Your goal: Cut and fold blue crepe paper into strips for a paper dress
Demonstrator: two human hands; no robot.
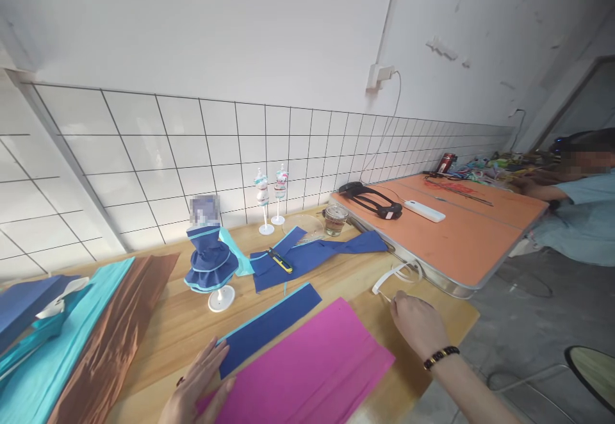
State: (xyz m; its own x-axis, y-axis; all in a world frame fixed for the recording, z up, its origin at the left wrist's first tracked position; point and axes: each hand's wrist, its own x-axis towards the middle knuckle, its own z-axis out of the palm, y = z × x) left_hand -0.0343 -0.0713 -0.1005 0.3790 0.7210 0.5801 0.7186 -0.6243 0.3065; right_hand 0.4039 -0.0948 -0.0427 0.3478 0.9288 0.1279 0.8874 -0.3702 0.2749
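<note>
My left hand [199, 382] lies with fingers spread on the near left corner of a magenta sheet [307, 360], its fingertips at the end of a dark blue strip [269, 328] with a light blue edge. Over the wooden table's right part, my right hand [417, 323] is closed, its fingertips pinching the thin end of something beside a white band [384, 278]. Behind the strip lie more dark blue pieces [312, 259] with yellow-handled snips [280, 260] on them. A small dress form [211, 264] in a blue ruffled dress stands to the left.
Turquoise [81, 321] and brown sheets [115, 334] cover the table's left. Two small dress forms, a glass cup [335, 219] and a clear plate stand near the wall. An orange table [451, 219] at right holds a black headset [369, 200] and white device; a person sits beyond.
</note>
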